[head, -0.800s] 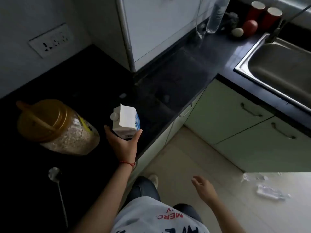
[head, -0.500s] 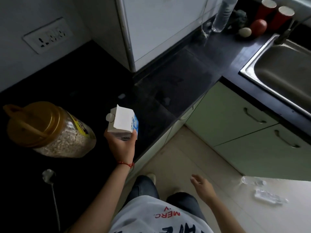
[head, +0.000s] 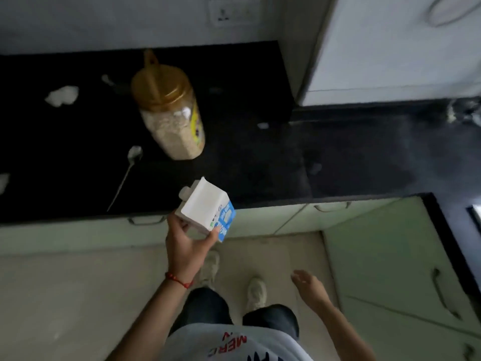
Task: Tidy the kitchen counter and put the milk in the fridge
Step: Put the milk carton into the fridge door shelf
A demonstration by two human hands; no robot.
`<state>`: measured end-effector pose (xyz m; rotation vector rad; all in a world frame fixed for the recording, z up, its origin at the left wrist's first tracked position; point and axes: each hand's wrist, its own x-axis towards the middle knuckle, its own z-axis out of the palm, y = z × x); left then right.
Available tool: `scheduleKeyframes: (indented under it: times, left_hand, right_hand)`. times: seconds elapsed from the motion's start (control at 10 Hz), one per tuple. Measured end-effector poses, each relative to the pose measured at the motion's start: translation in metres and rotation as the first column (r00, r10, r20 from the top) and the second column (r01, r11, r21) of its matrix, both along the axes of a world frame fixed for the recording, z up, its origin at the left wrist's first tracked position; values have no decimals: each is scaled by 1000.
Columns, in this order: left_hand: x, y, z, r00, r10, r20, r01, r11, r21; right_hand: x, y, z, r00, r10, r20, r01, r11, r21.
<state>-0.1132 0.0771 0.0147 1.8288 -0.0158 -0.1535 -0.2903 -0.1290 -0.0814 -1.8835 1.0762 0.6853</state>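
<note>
My left hand [head: 186,246] grips a white and blue milk carton [head: 207,212] from below, tilted, held in the air just off the front edge of the black counter [head: 247,165]. My right hand [head: 311,286] hangs low over the floor with relaxed fingers and holds nothing. A white fridge [head: 390,48] stands at the upper right, its door closed.
On the counter stand a clear jar of oats with a gold lid [head: 169,113], a spoon [head: 127,170], and crumpled white tissues [head: 62,96]. Small white scraps [head: 263,125] lie nearby. Green cabinets [head: 377,256] with handles line the front and right. A wall socket [head: 234,11] sits above.
My left hand lifted the milk carton off the counter and drew it back past the edge. The view swung left, so the sink has left the frame.
</note>
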Motion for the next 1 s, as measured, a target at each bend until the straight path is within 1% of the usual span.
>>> scheduleKeyframes:
  times: [0.1,0.2,0.3,0.4,0.5,0.6,0.7,0.8,0.9,1.0]
  left_hand:
    - [-40,42,-5,991,130,-18,-128,989,80]
    - [-80,93,-20,967,249,-54,-237,956,174]
    - [-120,142,-29,904,422,-67,-391,880,269]
    - [-160,185,-33,774,627,-84,-577,754,313]
    - [-205,231,-44,651,752,-103,-690,643,333]
    - [-254,272,-57,517,844,-141,-771,531,352]
    - [-294,309,-60,348,923,-167,-857,385,343]
    - [-325,342,-60,209,963,-170,-910,256,328]
    - [-350,371,-61,88,982,-164,-929,140,341]
    - [-366,392,-62,-18,983,-182,-950,40,311]
  right_hand:
    - [15,-1,13,980,198,-30,-198,980,-25]
    - [33,13,7,877,478,-39,-479,878,-5]
    - [57,48,14,795,604,-61,-606,794,-38]
    - [79,93,15,654,755,-35,-756,652,-59]
    - [93,155,12,578,814,-58,-816,577,-32]
    - [93,212,15,519,854,-36,-855,519,-22]
    - [95,282,18,413,910,-26,-910,413,-27]
    - [93,342,10,238,971,-35,-970,236,-51]
    - [95,398,9,161,985,-56,-987,159,-35]
    - [99,446,8,17,999,-51,-999,15,-34]
